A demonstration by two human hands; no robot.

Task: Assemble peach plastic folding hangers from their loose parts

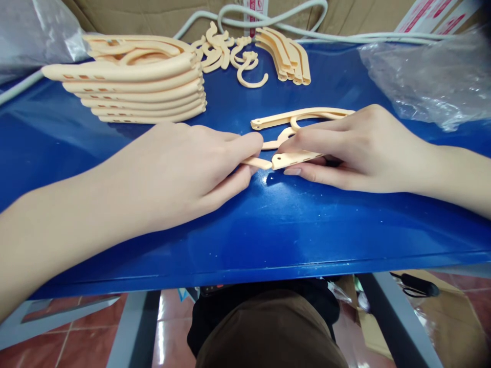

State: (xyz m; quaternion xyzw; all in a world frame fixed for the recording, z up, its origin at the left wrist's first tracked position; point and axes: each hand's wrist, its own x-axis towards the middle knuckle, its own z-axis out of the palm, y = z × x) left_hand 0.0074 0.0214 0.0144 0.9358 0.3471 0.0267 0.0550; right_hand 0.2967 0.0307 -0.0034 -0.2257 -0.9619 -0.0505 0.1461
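Observation:
My left hand [203,163] is closed around a cream plastic strip [259,163], most of it hidden in the fingers. Its narrow tip meets the end of a cream hanger arm [293,159], which has a round hole. Thumb and fingers of my right hand [356,145] pinch that arm just above the blue table. Right behind the hands lies another cream hanger arm [276,119], with curved parts partly covered by my right hand. Whether the strip and the arm are joined cannot be made out.
Stacked cream hanger pieces [141,84] stand at the back left of the blue table [245,230]. Loose hooks [253,76] and short curved arms [284,53] lie behind the hands. A clear plastic bag [433,76] is at right; a grey cable [276,23] runs along the back.

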